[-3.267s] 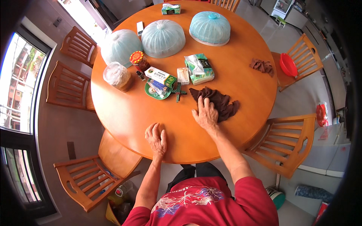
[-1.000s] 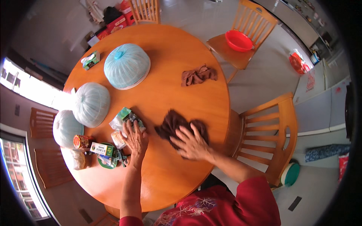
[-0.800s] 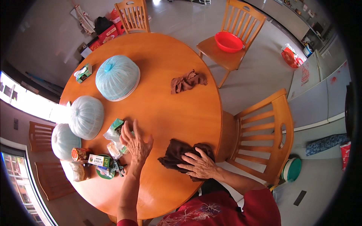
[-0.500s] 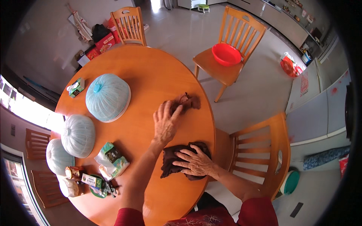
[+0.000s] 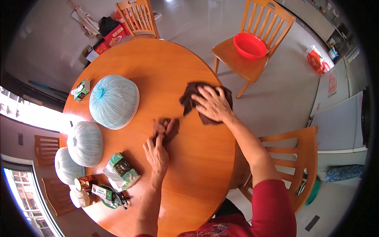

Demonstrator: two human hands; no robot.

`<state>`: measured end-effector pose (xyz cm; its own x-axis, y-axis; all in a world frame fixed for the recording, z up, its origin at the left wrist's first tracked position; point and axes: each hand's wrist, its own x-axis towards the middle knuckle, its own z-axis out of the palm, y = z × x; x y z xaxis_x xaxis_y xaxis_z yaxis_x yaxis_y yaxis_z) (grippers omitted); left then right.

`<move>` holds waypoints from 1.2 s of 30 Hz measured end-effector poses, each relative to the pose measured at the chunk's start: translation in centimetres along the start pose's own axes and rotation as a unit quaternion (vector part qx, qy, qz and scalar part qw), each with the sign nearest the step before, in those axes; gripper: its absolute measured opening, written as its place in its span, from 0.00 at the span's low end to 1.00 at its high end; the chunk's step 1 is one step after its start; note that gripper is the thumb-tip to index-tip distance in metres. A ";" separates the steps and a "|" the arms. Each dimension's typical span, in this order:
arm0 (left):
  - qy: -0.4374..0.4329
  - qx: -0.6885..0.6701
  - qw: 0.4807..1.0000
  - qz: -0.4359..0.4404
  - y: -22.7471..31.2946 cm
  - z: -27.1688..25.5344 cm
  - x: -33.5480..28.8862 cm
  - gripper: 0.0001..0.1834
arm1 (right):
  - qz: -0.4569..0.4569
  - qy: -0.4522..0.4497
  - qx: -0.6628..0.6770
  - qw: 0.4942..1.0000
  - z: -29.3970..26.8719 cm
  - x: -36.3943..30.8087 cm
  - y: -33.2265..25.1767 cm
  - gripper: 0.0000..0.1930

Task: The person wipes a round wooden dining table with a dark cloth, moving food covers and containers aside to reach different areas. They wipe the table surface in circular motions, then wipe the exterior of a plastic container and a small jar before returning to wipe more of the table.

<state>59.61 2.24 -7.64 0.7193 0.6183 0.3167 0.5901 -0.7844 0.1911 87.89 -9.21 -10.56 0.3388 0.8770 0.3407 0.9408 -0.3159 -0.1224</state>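
Observation:
A round orange-brown wooden table (image 5: 189,185) lies under both my hands. My left hand (image 5: 157,157) is near its middle, fingers bent and closed on a crumpled reddish-brown cloth (image 5: 170,128) that bunches up beyond the fingertips. Farther off and to the right, my right hand (image 5: 213,104) lies flat with spread fingers on a darker brown cloth (image 5: 190,94). That cloth is partly spread out at the table's right edge. My palm hides its middle.
Mesh food covers, one light blue (image 5: 112,100) and two paler (image 5: 85,144), stand on the left. Near them are a tissue pack (image 5: 121,170), a tissue box (image 5: 81,90) and jars (image 5: 85,183). A red basin (image 5: 250,46) sits on a chair (image 5: 241,69); another chair (image 5: 292,162) stands at right.
My right hand has slid the dark cloth away from me along the right edge. My left hand has drawn its cloth nearer and to the left. The view has shifted slightly.

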 end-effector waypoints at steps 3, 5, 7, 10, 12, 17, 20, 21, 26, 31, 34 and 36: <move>-0.042 -0.019 0.999 -0.013 0.7 -3.3 -4.8 0.17 | 0.076 0.010 -0.041 0.996 2.1 3.9 0.6 0.24; -0.063 -0.037 0.997 -0.033 1.6 -5.4 -7.7 0.14 | 0.114 -0.039 -0.020 0.992 2.1 5.3 -0.7 0.25; -0.070 -0.055 0.995 -0.053 2.2 -6.9 -10.1 0.14 | 0.119 -0.079 0.001 0.990 1.7 5.3 -2.1 0.25; -0.063 -0.049 0.996 -0.045 1.1 -6.6 -13.8 0.15 | 0.061 -0.093 0.023 0.994 1.3 3.5 -4.6 0.26; -0.061 -0.066 0.995 -0.036 0.9 -7.0 -15.3 0.12 | 0.018 -0.102 0.012 0.995 0.6 1.6 -7.5 0.26; -0.030 -0.253 0.957 -0.137 -2.0 -7.6 -20.6 0.10 | -0.051 -0.033 0.078 0.995 -1.1 -5.0 -15.7 0.26; -0.006 -0.404 0.898 -0.176 -2.5 -10.2 -21.6 0.13 | -0.078 -0.003 0.100 0.992 -2.4 -9.7 -19.6 0.26; -0.014 -0.419 0.886 -0.198 -1.7 -11.7 -21.2 0.14 | -0.081 -0.014 0.132 0.988 -2.7 -11.2 -21.0 0.25; -0.123 -0.514 0.833 -0.164 -1.5 -16.3 -21.0 0.13 | 0.089 0.041 0.492 0.865 -8.7 -18.7 -26.7 0.27; -0.281 -0.629 0.710 -0.148 3.4 -18.4 -19.4 0.14 | 0.204 -0.133 0.820 0.518 -19.7 -23.7 -26.9 0.11; -0.317 -0.626 0.703 -0.120 7.0 -18.0 -19.2 0.18 | 0.235 -0.023 0.628 0.741 -20.0 -27.7 -22.7 0.13; -0.380 -0.624 0.676 -0.100 8.1 -16.8 -19.4 0.18 | 0.154 0.156 0.415 0.883 -23.7 -29.6 -18.5 0.17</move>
<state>44.28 -17.00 3.33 0.9311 0.1937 -0.3092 0.2759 0.1805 0.9441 60.46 -37.90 3.67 0.6845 0.6124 0.3956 0.5234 -0.0350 -0.8514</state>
